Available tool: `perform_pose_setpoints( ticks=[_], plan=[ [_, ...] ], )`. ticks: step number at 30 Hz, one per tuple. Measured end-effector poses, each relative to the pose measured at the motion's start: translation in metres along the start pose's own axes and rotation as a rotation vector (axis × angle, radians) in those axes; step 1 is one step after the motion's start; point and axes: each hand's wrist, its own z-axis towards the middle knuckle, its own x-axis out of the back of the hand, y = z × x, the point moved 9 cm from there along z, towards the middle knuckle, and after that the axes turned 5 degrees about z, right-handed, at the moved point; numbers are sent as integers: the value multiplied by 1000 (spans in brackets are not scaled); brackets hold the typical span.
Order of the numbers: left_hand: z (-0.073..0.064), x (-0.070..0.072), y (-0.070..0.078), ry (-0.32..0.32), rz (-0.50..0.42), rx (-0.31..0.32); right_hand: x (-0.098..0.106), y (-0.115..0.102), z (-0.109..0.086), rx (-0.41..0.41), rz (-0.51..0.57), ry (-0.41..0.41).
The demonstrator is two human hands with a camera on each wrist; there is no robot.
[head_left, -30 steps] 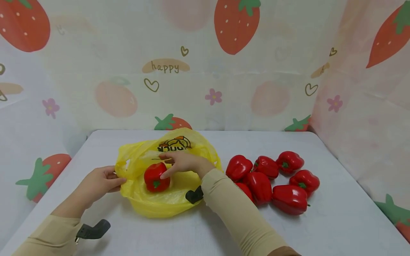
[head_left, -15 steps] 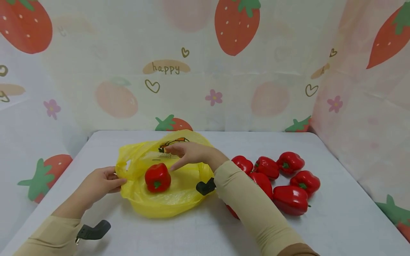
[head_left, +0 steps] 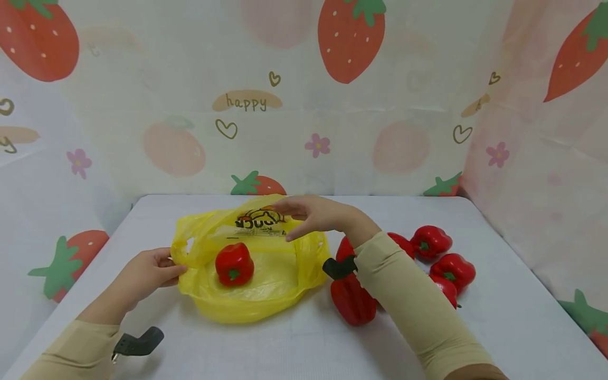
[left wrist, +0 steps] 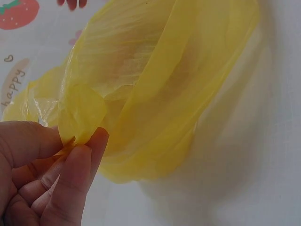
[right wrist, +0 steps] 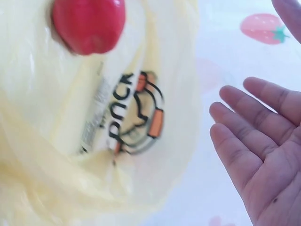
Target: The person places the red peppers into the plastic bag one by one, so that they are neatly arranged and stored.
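Yellow plastic bag point(head_left: 280, 274) and a red bell pepper point(head_left: 235, 264) lie between the two hands in the head view, the bag spread on a white table point(head_left: 228, 353) with its mouth gaping and the pepper resting inside, stem end turned toward the person. The left hand point(head_left: 151, 270) is at the bag's left edge, thumb and fingers pinching the film beside a handle opening; the pepper sits just to the right of those fingertips, not touched by them. The right hand point(head_left: 323, 215) hangs above the bag's right rear part, fingers extended leftward and thumb well apart from them, holding nothing; the pepper lies to its left and nearer the person, clear of the fingertips. Below and to the right of that hand, more red peppers point(head_left: 431, 241) are grouped on the table, some partly hidden by the beige sleeve point(head_left: 408, 295). A backdrop point(head_left: 351, 121) printed with strawberries, hearts and flowers stands behind. From the left wrist, thumb and fingers pinch a gathered fold of the bag, whose film rises and spreads away from them; the pepper cannot be made out there. From the right wrist, the palm shows with fingers straight and slightly spread, off to one side of the bag; the pepper lies on the film across from them, the bag's dark and orange print between.
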Motion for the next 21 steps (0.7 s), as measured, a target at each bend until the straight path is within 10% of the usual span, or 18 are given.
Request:
perform_pose_setpoints(
  ticks=[21],
  plan=[
    [2, -1, -4, 0, -17, -6, 66, 6, -102, 59, -89, 126]
  ],
)
